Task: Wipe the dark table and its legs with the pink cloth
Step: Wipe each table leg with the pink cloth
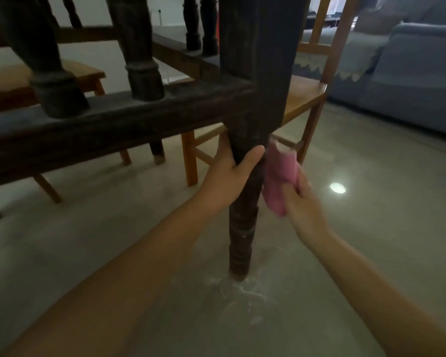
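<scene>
With your left hand [229, 173] clasping the table leg [242, 228], draw the pink cloth [278, 179], gripped in your right hand [301, 202], firmly down beside it.

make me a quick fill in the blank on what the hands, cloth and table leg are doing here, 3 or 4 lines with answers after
1. The left hand grips the dark table leg just below the ____.
2. The right hand holds a cloth coloured ____.
3. White dust lies on the floor around the ____ of the leg.
4. The chair behind the leg is made of ____.

Answers: rail; pink; foot; wood
</scene>
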`<state>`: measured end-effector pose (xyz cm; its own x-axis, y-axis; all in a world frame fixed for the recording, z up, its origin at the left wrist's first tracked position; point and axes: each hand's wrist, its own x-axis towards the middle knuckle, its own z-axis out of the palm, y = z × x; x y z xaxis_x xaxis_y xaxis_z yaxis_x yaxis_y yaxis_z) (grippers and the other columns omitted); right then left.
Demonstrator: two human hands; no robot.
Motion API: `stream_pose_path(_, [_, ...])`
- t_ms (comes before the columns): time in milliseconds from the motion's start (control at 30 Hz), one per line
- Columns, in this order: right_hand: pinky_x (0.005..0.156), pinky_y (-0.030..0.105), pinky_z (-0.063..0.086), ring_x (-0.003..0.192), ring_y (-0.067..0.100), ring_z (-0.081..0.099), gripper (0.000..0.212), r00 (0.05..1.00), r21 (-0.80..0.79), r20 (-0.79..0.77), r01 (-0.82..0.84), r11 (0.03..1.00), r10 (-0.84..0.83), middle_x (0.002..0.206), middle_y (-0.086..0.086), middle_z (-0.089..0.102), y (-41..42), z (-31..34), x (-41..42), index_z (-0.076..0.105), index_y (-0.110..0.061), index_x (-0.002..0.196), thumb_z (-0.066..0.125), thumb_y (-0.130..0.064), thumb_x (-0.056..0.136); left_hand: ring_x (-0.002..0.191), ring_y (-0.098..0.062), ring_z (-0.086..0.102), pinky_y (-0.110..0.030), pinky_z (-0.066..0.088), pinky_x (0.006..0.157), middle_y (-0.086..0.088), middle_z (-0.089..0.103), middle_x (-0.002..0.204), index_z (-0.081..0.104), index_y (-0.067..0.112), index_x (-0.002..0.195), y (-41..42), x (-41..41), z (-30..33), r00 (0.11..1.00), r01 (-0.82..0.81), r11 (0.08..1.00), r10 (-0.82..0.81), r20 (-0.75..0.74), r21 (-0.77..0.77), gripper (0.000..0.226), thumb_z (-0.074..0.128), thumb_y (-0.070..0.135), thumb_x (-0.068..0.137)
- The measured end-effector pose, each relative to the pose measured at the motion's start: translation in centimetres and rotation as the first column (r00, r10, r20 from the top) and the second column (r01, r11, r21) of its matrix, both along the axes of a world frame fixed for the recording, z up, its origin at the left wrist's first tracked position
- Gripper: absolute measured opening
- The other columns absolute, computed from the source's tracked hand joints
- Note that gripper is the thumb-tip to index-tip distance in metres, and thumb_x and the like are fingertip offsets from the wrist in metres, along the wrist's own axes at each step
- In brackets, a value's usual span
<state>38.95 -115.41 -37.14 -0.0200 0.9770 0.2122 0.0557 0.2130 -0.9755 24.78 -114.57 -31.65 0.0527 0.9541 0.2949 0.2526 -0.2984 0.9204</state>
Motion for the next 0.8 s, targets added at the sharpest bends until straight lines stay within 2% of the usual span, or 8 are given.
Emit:
stream_pose_path(133, [0.098,0.024,0.046,0.122,0.008,0.05,0.058,0.998,0.247,0.037,-0.059,0.967,0.052,0.135,-0.011,0.049,-1.0,-1.8,-3.4,0.031,-0.044,0.132,0.037,0.001,0.096,0.119,-0.001,0.04,-0.018,0.036,0.093,0.009,0.042,0.136,0.022,0.025,0.14,0.0,0.1,0.1,1.0,-0.015,0.999,0.015,-0.001,-0.042,0.06,0.051,0.038,0.089])
stream_pose_path(233, [0.107,0.014,0.032,0.129,-0.007,0.036,0.056,0.995,0.134,0.102,-0.023,0.991,0.01,0.14,-0.025,0.04,-2.2,-9.2,-3.0,0.028,-0.04,0.135,0.034,0.001,0.098,0.13,-0.013,0.036,-0.03,0.033,0.101,0.006,0.036,0.143,0.016,0.027,0.143,0.0,0.2,0.1,0.999,-0.031,0.997,0.029,-0.021,-0.071,0.065,0.05,0.041,0.089])
stream_pose_path(300, [0.106,0.009,0.023,0.136,0.0,0.028,0.052,0.926,-0.001,0.372,-0.07,0.998,0.065,0.147,-0.016,0.029,-2.8,-14.6,-1.4,0.024,-0.039,0.136,0.035,-0.005,0.098,0.132,-0.015,0.033,-0.036,0.032,0.104,0.006,0.034,0.145,0.014,0.029,0.143,0.0,0.4,0.0,0.999,-0.039,0.997,0.037,-0.035,-0.066,0.067,0.05,0.044,0.088])
stream_pose_path(367, [0.101,0.01,0.022,0.138,0.011,0.03,0.046,0.88,-0.235,0.433,-0.098,0.967,0.194,0.143,-0.013,0.032,-3.1,-18.1,-0.5,0.023,-0.036,0.137,0.035,-0.012,0.1,0.131,-0.016,0.035,-0.038,0.034,0.103,0.006,0.035,0.144,0.015,0.029,0.142,0.0,0.5,-0.2,0.997,-0.063,0.997,0.061,-0.043,-0.05,0.066,0.049,0.046,0.088])
stream_pose_path(500, [0.084,0.01,0.046,0.109,0.006,0.056,0.033,0.998,-0.245,0.062,-0.008,0.969,0.024,0.122,-0.014,0.056,-1.5,-14.7,-2.5,0.047,-0.032,0.13,0.038,-0.022,0.099,0.124,-0.009,0.039,-0.028,0.037,0.096,0.006,0.039,0.139,0.016,0.027,0.141,-0.1,0.5,-0.2,0.995,-0.087,0.995,0.085,-0.049,-0.042,0.065,0.048,0.045,0.088])
stream_pose_path(567, [0.096,0.018,0.045,0.114,0.003,0.052,0.044,0.984,-0.165,-0.178,-0.03,0.986,0.0,0.127,-0.017,0.052,-0.4,-9.0,-3.0,0.043,-0.041,0.128,0.036,-0.008,0.099,0.125,-0.012,0.041,-0.033,0.04,0.1,0.004,0.04,0.139,0.016,0.025,0.141,-0.1,0.5,-0.2,0.996,-0.074,0.996,0.071,-0.052,-0.057,0.067,0.048,0.047,0.086])
stream_pose_path(700, [0.1,0.017,0.04,0.125,0.001,0.046,0.054,0.955,0.218,-0.262,-0.085,0.972,0.142,0.135,-0.011,0.05,-0.7,-2.4,-3.7,0.035,-0.03,0.133,0.029,0.009,0.096,0.124,-0.014,0.043,-0.04,0.041,0.103,0.001,0.042,0.137,0.017,0.022,0.142,-0.3,0.5,-0.1,0.997,-0.062,0.997,0.06,-0.057,-0.045,0.071,0.048,0.052,0.084])
stream_pose_path(800, [0.092,0.012,0.043,0.118,-0.001,0.052,0.042,0.979,0.124,-0.194,-0.04,0.991,0.064,0.125,-0.02,0.059,-1.1,-8.5,-4.1,0.037,-0.02,0.138,0.022,-0.001,0.102,0.128,-0.017,0.04,-0.044,0.039,0.104,0.001,0.038,0.141,0.015,0.025,0.142,-0.4,0.7,0.0,0.996,-0.077,0.995,0.074,-0.046,-0.065,0.077,0.047,0.056,0.079])
